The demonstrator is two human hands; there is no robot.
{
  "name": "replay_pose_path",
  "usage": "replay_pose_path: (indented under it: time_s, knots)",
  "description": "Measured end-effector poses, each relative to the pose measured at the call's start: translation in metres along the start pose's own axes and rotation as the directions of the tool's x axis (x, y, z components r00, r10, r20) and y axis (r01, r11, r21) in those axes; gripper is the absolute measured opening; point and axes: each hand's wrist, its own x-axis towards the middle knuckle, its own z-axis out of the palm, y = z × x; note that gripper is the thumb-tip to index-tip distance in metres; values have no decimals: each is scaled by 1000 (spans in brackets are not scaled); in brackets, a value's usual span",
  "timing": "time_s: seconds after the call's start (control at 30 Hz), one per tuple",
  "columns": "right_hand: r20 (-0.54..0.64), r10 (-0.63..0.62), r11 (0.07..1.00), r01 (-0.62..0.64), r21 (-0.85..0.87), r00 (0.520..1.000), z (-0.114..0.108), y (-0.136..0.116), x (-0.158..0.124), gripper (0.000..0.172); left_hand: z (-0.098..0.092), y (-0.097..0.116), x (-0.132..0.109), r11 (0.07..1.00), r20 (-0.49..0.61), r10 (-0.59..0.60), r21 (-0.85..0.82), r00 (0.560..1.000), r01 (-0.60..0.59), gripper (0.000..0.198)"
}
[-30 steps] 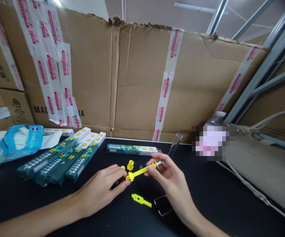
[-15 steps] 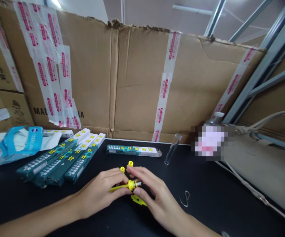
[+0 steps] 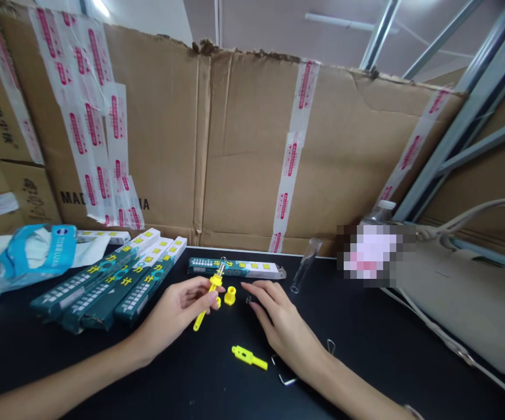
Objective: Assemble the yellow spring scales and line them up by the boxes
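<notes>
My left hand (image 3: 191,300) pinches a yellow plastic rod (image 3: 200,318) with a yellow collar and a metal spring and loop at its upper end. It is held tilted, with the loop pointing up and away. My right hand (image 3: 278,321) hovers to the right with thumb and forefinger apart. By its fingertips is a tiny shiny metal piece (image 3: 248,300); whether they touch it I cannot tell. Between the hands stands a yellow plastic cap (image 3: 230,295), and a second yellow cap (image 3: 218,302) shows partly behind my left fingers. A flat yellow plastic piece (image 3: 250,357) lies nearer me.
Bent metal wires (image 3: 286,380) lie partly under my right hand. Behind are a spring-scale box (image 3: 234,268) and a clear tube (image 3: 305,265). Several similar boxes (image 3: 107,286) and a blue-white plastic pack (image 3: 37,251) are left. A beige bag (image 3: 458,303) is right; cardboard (image 3: 243,157) walls the back.
My hands have moved apart, the right one off the spring end of the yellow rod. My left hand has turned the rod upward. The flat yellow piece and a bent wire are now uncovered.
</notes>
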Motion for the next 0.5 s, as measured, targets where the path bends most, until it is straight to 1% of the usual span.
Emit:
replay_pose_path:
  time_s: [0.1,0.23,0.3,0.33,0.43,0.5]
  knots:
    - [32,1,1000,0,-29,999,1,-2,-1,37,0,1,0,999,-21,-24,-29,999,24,32]
    - [-20,19,999,-20,-34,1000,-4,-7,-1,34,-1,-1,3,998,-61,-46,-48,997,43,38]
    - [-32,-2,998,0,-70,999,-11,-9,0,30,-1,-2,4,998,-67,-46,-57,997,42,38]
    - [-20,-23,994,21,-103,1000,-15,-10,2,29,-1,-2,4,997,-66,-44,-60,997,40,38]
    - [104,-86,970,107,-220,991,-37,-9,8,30,-2,-2,4,997,-62,-42,-72,997,37,40]
    - [194,-58,973,99,-208,979,-57,-3,11,28,-2,-2,3,995,-64,-55,-83,996,50,43]
